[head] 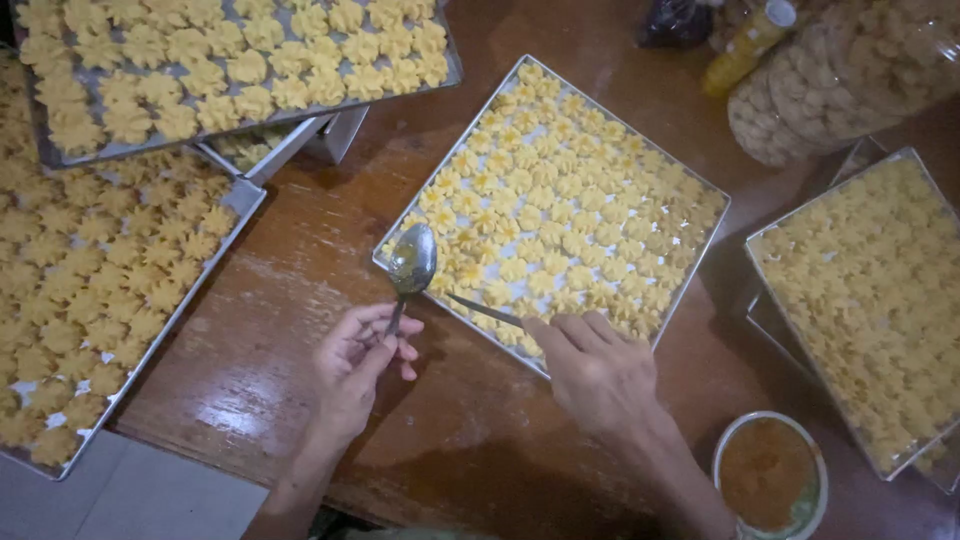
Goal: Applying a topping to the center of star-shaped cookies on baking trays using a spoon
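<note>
Left hand (362, 352) pinches the handle of a metal spoon (412, 262) w/ bowl up at the near-left corner of the centre tray (700, 262) of yellow flower-shaped cookies (560, 190); right hand (592, 368) pinches a thin stick tool (480, 308) whose tip sits just under the spoon bowl. Best, I'd judge, to keep the spoon steady over the tray edge, take only a small dab on the stick & touch each cookie centre lightly so shapes don't smear. Worn brown wood bench (290, 330), dim light; more full trays upper left, left & right of frame, small bowl of orange-brown filling (768, 472) lower right, big clear jar (840, 75) upper right.
</note>
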